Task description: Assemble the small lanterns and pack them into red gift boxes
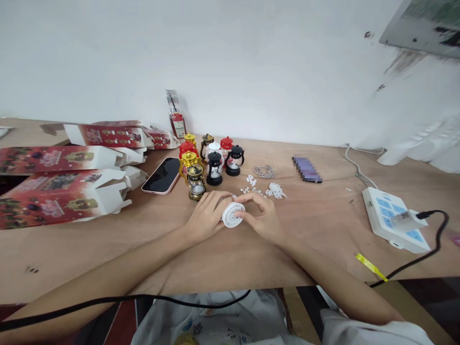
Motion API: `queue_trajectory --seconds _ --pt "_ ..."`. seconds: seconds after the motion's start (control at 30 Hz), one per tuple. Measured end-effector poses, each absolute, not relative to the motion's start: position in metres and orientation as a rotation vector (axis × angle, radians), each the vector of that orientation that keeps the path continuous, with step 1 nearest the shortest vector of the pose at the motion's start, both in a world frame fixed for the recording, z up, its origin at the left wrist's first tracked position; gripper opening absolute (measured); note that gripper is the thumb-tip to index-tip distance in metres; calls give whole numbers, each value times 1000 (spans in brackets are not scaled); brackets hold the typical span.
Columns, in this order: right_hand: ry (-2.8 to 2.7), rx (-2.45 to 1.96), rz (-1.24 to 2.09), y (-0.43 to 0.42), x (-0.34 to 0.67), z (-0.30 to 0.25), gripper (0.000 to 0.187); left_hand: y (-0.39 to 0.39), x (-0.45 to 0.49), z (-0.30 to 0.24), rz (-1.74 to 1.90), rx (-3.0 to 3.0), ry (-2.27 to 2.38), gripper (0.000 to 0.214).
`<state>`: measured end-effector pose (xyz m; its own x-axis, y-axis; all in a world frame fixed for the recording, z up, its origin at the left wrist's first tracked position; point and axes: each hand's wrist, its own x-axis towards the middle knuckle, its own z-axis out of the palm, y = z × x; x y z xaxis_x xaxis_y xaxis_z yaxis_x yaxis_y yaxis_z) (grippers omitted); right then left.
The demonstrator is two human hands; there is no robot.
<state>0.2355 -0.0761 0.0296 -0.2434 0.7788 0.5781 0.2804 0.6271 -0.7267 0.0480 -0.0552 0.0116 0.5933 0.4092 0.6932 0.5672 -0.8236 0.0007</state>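
A small white round lantern piece lies between both hands just above the wooden table. My left hand wraps its left side with curled fingers. My right hand pinches its right rim between thumb and fingers. Just behind the hands stands a cluster of several mini lanterns in gold, red, black and white. Small white loose parts lie scattered right of the lanterns, close to my right fingertips.
Red-and-white cartons lie at the left. A pink-cased phone rests beside the lanterns. A metal chain pile, a purple object, a white power strip with a black cable and a yellow strip lie to the right.
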Motion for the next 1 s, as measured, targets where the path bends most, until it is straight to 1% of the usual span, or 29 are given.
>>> queue_trajectory --seconds 0.13,0.5,0.63,0.8,0.87,1.0 --pt "-1806 -843 546 -77 235 30 11 -56 49 11 -1054 -2536 -782 27" --pt "-1835 -778 485 -77 236 28 11 -55 47 2 -1036 -2469 -752 30" --pt "-1839 -794 443 -75 235 25 10 -52 47 4 -1030 -2555 -810 29" --pt "-1778 -845 461 -69 241 25 10 -52 46 7 -1070 -2715 -904 35" --pt "-1716 -936 396 -61 249 25 12 -53 45 8 -1119 -2758 -906 38" --pt "-1665 -1170 148 -36 275 20 15 -54 45 9 -1197 -2796 -952 44"
